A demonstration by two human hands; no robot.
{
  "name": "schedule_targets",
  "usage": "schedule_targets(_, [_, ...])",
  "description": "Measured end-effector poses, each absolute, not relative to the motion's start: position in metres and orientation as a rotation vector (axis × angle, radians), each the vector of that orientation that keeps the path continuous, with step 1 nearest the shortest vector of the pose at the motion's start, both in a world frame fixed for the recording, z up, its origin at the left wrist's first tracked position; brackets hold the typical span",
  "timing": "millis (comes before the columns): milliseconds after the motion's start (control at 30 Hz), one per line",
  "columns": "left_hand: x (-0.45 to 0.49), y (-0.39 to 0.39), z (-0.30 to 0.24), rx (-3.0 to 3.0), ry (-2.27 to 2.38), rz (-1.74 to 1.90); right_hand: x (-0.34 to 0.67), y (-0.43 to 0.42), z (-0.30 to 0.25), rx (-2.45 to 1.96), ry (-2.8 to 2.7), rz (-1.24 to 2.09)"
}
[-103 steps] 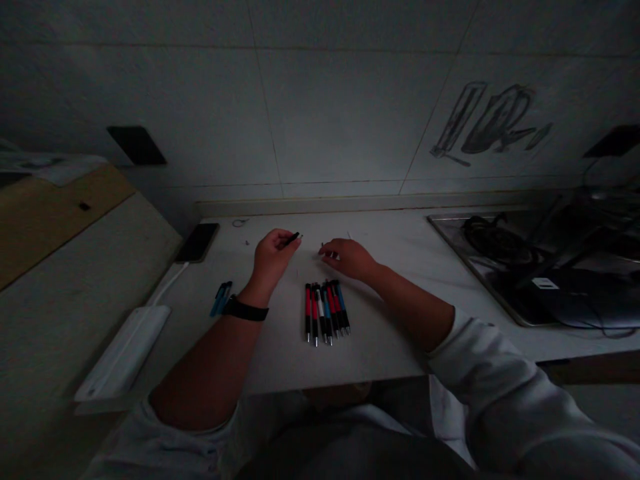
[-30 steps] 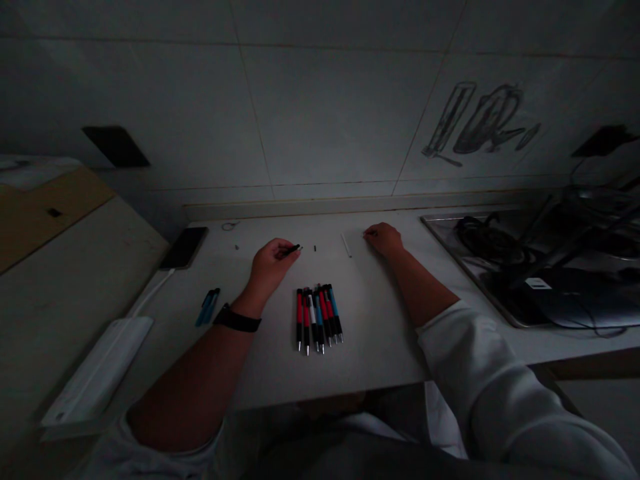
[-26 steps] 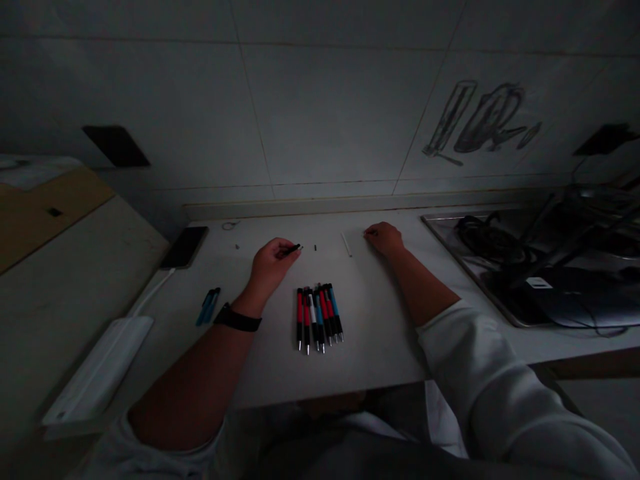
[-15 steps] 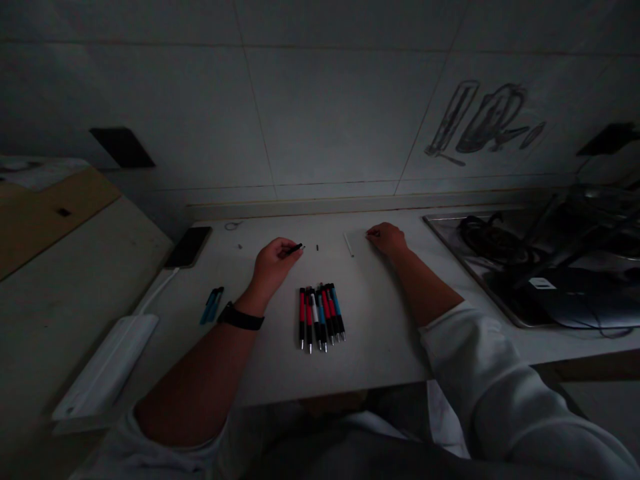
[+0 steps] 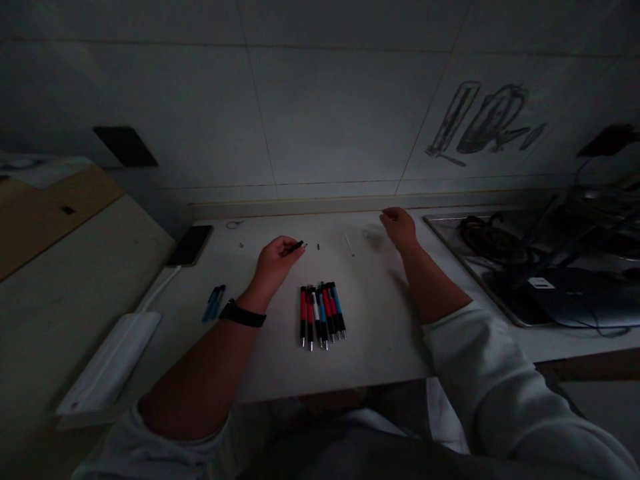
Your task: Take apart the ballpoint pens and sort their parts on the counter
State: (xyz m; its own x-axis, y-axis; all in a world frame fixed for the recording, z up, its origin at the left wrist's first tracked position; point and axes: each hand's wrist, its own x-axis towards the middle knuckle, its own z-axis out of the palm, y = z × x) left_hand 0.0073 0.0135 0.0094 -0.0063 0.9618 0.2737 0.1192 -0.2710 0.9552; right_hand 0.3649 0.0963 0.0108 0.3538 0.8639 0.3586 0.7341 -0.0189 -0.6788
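Observation:
My left hand (image 5: 277, 259) is closed around a short black pen part (image 5: 296, 247) with a thin tip poking out at its right end. Above the counter near the wall hovers my right hand (image 5: 399, 228), its fingers loosely bent, with nothing visible in them. A faint small piece (image 5: 367, 234), too dim to name, lies below and left of that hand. Between my hands are a thin white pen refill (image 5: 349, 245) and a tiny black piece (image 5: 319, 247). Nearer me, several pens (image 5: 323, 313) with red, white and blue barrels lie side by side in a row.
Blue pen pieces (image 5: 214, 303) lie left of my watch. Farther left are a phone (image 5: 190, 245) and a white power strip (image 5: 110, 363) with its cable. A small grey bit (image 5: 241, 245) sits near the back. On the right is a stove (image 5: 465, 260) holding dark objects.
My right hand has lifted up and to the right, leaving a small faint piece on the counter. The left hand keeps its hold on the black pen part, nearly still.

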Motion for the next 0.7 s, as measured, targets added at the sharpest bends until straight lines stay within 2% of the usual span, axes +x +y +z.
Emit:
schedule_targets(133, [0.011, 0.012, 0.011, 1.471, 1.140, 1.373, 0.323, 0.081, 0.045, -1.467, -1.482, 0.247])
schedule_targets(267, [0.013, 0.010, 0.012, 1.419, 1.107, 1.419, 0.250, 0.056, 0.060, -1.148, -1.841, 0.700])
schedule_targets(367, [0.014, 0.010, 0.014, 1.399, 1.089, 1.462, 0.208, 0.046, 0.058, -0.990, -1.853, 0.984])
schedule_targets(700, [0.015, 0.014, 0.013, 1.312, 1.076, 1.613, 0.189, 0.049, 0.055, -0.991, -1.698, 1.237])
